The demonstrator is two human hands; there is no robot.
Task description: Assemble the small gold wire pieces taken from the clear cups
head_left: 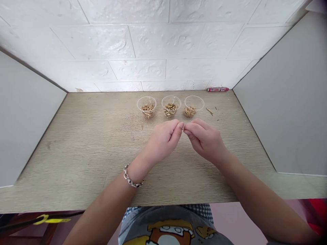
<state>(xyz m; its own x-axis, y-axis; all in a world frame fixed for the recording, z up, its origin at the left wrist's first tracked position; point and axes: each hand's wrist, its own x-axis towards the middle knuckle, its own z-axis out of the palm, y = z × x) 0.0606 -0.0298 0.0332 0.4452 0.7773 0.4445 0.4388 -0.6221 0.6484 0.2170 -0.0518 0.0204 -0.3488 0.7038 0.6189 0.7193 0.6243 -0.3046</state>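
My left hand (163, 140) and my right hand (206, 140) meet just in front of the cups, fingertips almost touching. Both are closed in a pinch on a small brass-coloured pin (183, 129), mostly hidden by the thumbs and fingers. Three clear plastic cups stand in a row beyond the hands: a left cup (146, 99), a middle cup (171, 98) and a right cup (194, 98). Each contains many small metal pins, coppery in the left one and gold-toned in the others. A single loose pin (141, 128) lies to the left of my left hand.
On the wooden table (84, 146), a few loose thin pins (209, 111) lie right of the cups. A red-and-white pen-like tube (217, 89) rests against the white brick-patterned wall (143, 41). Grey panels rise at the left (28, 119) and right (286, 102).
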